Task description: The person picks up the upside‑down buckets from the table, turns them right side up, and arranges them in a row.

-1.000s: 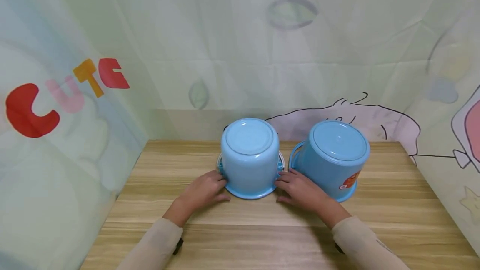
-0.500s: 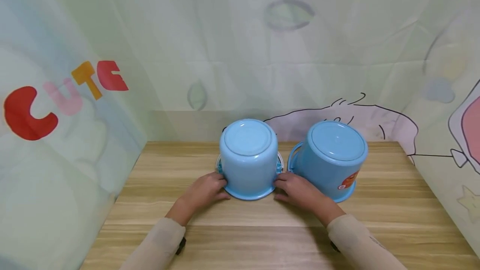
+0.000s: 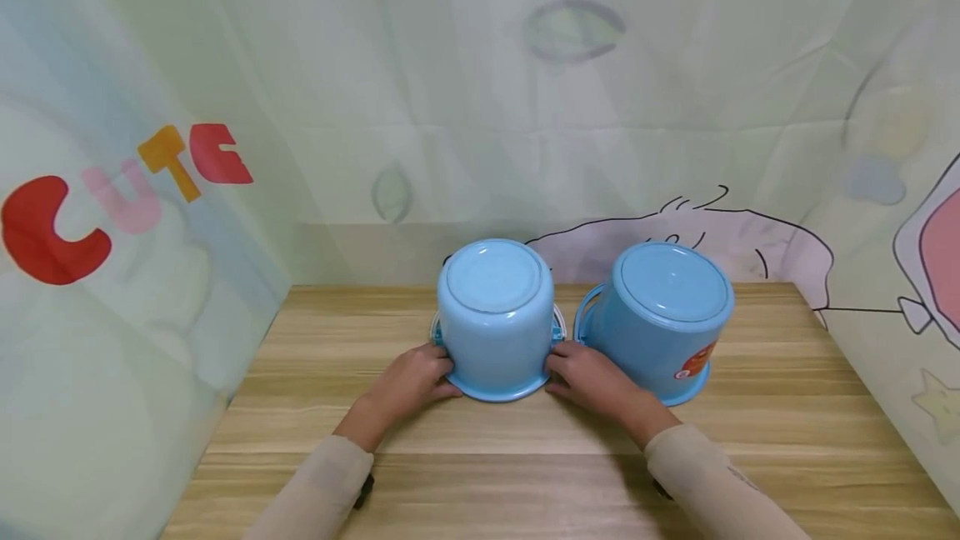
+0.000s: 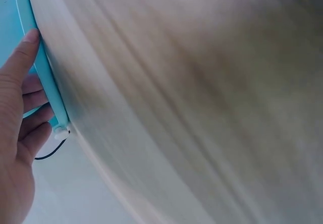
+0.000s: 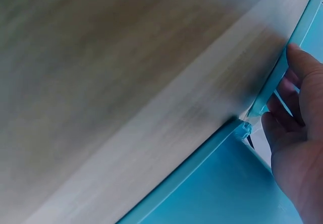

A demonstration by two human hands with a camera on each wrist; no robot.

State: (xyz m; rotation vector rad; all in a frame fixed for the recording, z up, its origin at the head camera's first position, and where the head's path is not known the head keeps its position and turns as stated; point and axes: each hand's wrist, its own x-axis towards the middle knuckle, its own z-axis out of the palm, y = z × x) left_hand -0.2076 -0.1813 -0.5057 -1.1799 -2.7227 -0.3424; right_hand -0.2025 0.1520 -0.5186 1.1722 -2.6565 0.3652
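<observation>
A light blue bucket (image 3: 495,327) stands upside down just below the centre of the frame, its rim down on the wooden table (image 3: 480,490). The left hand (image 3: 412,377) grips its lower left side and the right hand (image 3: 596,382) its lower right, each with thumb at the rim and fingers partly curled along the wall. Right of centre, just beside the right hand, a second blue bucket (image 3: 648,340) is also upside down, bearing a red sticker (image 3: 699,359). Behind hangs a printed cloth (image 3: 465,107), with colourful letters (image 3: 56,232) at the left edge.
</observation>
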